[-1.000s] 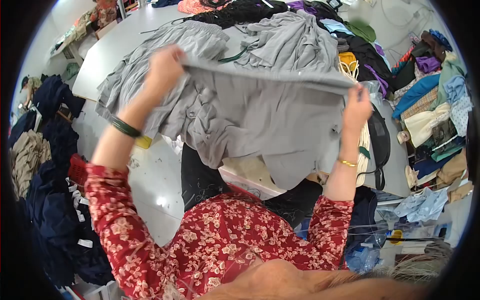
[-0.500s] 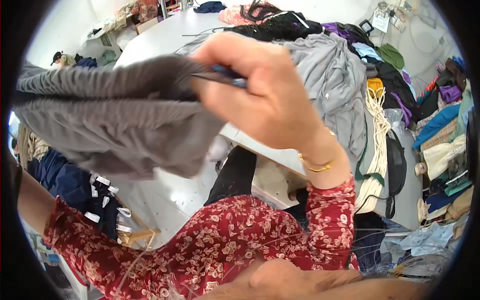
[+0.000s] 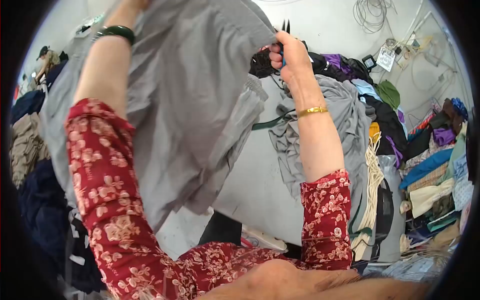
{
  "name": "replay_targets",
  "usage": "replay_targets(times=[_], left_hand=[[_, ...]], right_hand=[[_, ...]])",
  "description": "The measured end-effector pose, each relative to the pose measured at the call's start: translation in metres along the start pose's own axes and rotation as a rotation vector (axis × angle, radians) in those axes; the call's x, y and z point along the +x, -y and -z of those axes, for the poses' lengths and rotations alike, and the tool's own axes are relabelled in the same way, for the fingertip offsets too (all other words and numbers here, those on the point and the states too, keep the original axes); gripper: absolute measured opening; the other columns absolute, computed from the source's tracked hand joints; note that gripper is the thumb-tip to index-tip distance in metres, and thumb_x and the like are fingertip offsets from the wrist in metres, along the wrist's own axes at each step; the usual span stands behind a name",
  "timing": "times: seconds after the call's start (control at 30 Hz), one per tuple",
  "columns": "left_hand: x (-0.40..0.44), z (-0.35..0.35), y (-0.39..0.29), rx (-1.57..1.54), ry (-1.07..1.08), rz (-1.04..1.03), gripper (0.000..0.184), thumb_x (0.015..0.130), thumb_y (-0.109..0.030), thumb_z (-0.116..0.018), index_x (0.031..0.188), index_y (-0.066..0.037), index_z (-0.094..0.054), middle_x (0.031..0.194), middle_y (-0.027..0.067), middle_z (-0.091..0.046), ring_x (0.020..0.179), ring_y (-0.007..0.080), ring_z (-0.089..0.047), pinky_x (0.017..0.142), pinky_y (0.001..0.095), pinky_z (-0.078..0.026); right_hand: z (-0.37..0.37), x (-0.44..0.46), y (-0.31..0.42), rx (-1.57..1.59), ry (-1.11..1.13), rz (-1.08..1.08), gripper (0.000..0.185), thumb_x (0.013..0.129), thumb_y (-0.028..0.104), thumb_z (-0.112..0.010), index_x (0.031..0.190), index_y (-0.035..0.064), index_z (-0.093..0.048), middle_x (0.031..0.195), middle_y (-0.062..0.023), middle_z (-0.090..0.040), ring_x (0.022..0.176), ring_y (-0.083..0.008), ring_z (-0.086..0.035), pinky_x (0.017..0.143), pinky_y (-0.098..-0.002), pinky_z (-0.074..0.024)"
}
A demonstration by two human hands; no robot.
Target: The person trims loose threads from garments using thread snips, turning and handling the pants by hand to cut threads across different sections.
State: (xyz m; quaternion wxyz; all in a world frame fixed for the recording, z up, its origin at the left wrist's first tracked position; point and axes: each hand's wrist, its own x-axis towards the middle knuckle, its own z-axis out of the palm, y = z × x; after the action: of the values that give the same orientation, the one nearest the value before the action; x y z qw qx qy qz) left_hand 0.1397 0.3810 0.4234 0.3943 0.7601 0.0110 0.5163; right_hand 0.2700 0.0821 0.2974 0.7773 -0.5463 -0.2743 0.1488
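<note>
A large grey garment (image 3: 185,100) with a gathered elastic waistband, apparently trousers, hangs raised in front of me. My right hand (image 3: 292,55) is closed on the end of its band. In the same fist is a small pair of scissors (image 3: 286,26), blue at the handle, with dark pointed blades sticking up. My left hand (image 3: 139,4) is at the top edge beside the garment's upper part. Most of it is out of frame and its fingers are hidden.
On the grey table (image 3: 250,185) lie a heap of grey garments (image 3: 330,115), a bundle of cream cords (image 3: 370,200) and a dark green strap (image 3: 270,123). Piles of coloured cloth (image 3: 435,165) fill the right side. Navy garments (image 3: 42,210) are stacked at left.
Both hands have gone up, the right one also farther out. The garment, earlier a blurred band held low at left, now hangs at length, and more of the left forearm shows.
</note>
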Motion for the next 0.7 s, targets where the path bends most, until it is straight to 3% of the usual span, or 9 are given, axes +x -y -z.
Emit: replay_targets(times=[0.03, 0.13, 0.17, 0.27, 0.37, 0.5, 0.53, 0.6, 0.7], left_hand=[[-0.022, -0.04, 0.02, -0.162, 0.049, 0.074, 0.058, 0.081, -0.019, -0.064, 0.131, -0.003, -0.037, 0.1, 0.0103, -0.063, 0.087, 0.0228, -0.064, 0.073, 0.035, -0.054], [-0.042, -0.119, 0.185, 0.526, 0.342, 0.29, 0.079, 0.08, -0.039, -0.066, 0.133, 0.01, -0.034, 0.127, 0.0296, -0.051, 0.119, 0.038, -0.05, 0.099, 0.0415, -0.041], [-0.079, -0.126, 0.199, 0.555, 0.333, 0.302, 0.075, 0.081, -0.037, -0.064, 0.132, 0.01, -0.037, 0.127, 0.0314, -0.05, 0.121, 0.0384, -0.049, 0.1, 0.0413, -0.04], [-0.137, -0.156, 0.289, 0.688, 0.543, 0.339, 0.064, 0.085, -0.043, -0.057, 0.129, 0.001, -0.047, 0.133, 0.0275, -0.047, 0.126, 0.0413, -0.043, 0.103, 0.0484, -0.036], [-0.168, -0.151, 0.278, 0.903, 0.655, 0.59, 0.06, 0.085, -0.043, -0.058, 0.129, -0.004, -0.048, 0.133, 0.0251, -0.047, 0.126, 0.0385, -0.044, 0.099, 0.0562, -0.036], [-0.177, -0.153, 0.276, 0.903, 0.403, 0.231, 0.049, 0.084, -0.037, -0.059, 0.119, -0.003, -0.052, 0.12, 0.02, -0.055, 0.115, 0.0376, -0.052, 0.091, 0.0592, -0.039], [-0.173, -0.16, 0.254, 0.91, 0.348, 0.047, 0.044, 0.082, -0.029, -0.063, 0.115, -0.002, -0.052, 0.113, 0.0185, -0.057, 0.107, 0.0372, -0.055, 0.088, 0.0534, -0.042], [-0.168, -0.18, 0.211, 0.658, 0.329, -0.23, 0.045, 0.075, -0.015, -0.067, 0.116, -0.005, -0.051, 0.112, 0.0171, -0.056, 0.103, 0.0359, -0.055, 0.086, 0.045, -0.046], [-0.175, -0.196, 0.157, 0.343, 0.606, -0.289, 0.042, 0.068, -0.001, -0.067, 0.109, -0.008, -0.056, 0.114, 0.0132, -0.053, 0.102, 0.034, -0.056, 0.083, 0.0395, -0.049]], right_hand=[[0.012, 0.021, -0.015, -0.043, -0.094, -0.042, 0.017, 0.082, 0.016, -0.056, 0.069, 0.0084, -0.049, 0.06, -0.001, -0.043, 0.045, -0.0086, -0.035, 0.039, -0.0251, -0.0229], [0.077, 0.081, -0.103, -0.261, -0.258, -0.128, 0.021, 0.082, 0.022, -0.057, 0.067, 0.0071, -0.052, 0.06, -0.0028, -0.05, 0.044, -0.0105, -0.041, 0.038, -0.0269, -0.0278], [0.087, 0.066, -0.127, -0.386, -0.263, -0.09, 0.023, 0.082, 0.024, -0.059, 0.07, 0.0046, -0.055, 0.061, -0.004, -0.054, 0.044, -0.01, -0.043, 0.038, -0.0256, -0.0292], [0.125, 0.06, -0.187, -0.47, -0.236, -0.202, 0.035, 0.081, 0.037, -0.066, 0.086, 0.004, -0.058, 0.074, -0.0038, -0.059, 0.053, -0.0067, -0.046, 0.039, -0.0217, -0.0291], [0.126, 0.053, -0.2, -0.441, -0.292, -0.181, 0.041, 0.078, 0.041, -0.07, 0.094, 0.0048, -0.058, 0.079, -0.0026, -0.059, 0.056, -0.0059, -0.047, 0.04, -0.0213, -0.0296], [0.103, 0.048, -0.198, -0.401, -0.303, -0.156, 0.043, 0.076, 0.039, -0.073, 0.098, 0.0049, -0.059, 0.078, -0.0009, -0.057, 0.058, -0.0062, -0.048, 0.041, -0.0213, -0.0305], [0.097, 0.049, -0.198, -0.324, -0.296, -0.112, 0.042, 0.07, 0.025, -0.079, 0.095, -0.0006, -0.057, 0.078, -0.0017, -0.059, 0.066, -0.0092, -0.054, 0.057, -0.0241, -0.0462], [0.086, 0.052, -0.202, -0.379, -0.238, 0.048, 0.038, 0.07, 0.019, -0.078, 0.096, -0.0003, -0.057, 0.079, -0.0016, -0.059, 0.068, -0.0085, -0.054, 0.059, -0.0234, -0.0465], [0.054, 0.041, -0.202, -0.322, -0.105, 0.21, 0.031, 0.072, 0.009, -0.074, 0.097, 0.0001, -0.058, 0.08, -0.0016, -0.06, 0.068, -0.0065, -0.053, 0.059, -0.0222, -0.0465]])
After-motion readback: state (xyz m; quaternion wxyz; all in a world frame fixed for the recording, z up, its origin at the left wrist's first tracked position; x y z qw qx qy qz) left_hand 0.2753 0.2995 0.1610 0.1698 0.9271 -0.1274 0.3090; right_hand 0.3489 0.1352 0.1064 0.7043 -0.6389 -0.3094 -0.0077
